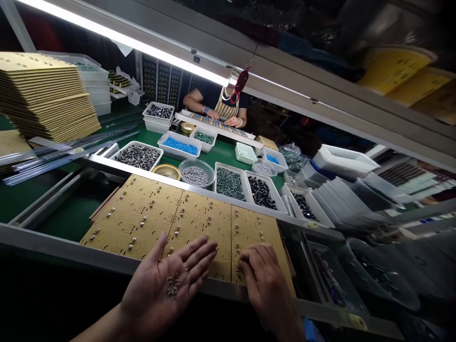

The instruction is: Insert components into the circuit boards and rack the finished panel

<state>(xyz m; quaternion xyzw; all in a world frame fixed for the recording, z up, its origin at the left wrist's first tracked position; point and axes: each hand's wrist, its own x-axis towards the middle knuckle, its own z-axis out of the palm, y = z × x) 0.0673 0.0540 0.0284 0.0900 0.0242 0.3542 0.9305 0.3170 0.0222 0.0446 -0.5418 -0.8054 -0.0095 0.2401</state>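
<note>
My left hand (160,289) is palm up with its fingers stretched out, in front of the boards. Several small shiny metal parts (173,286) lie loose on its palm. My right hand (265,280) is over the near part of the right-hand tan board (251,235), thumb and fingertips pinched together; whatever is between them is too small to make out. Tan perforated boards, also one at the left (142,202) and one in the middle (221,213), lie side by side in the metal frame, with small silvery parts standing on them in pairs.
Behind the boards stand trays of dark parts (138,157), green parts (230,184) and blue parts (180,145). A tall board stack (53,102) is at the left. Across the bench, a person's hands (233,121) work at a long strip. Red snips (241,81) hang above.
</note>
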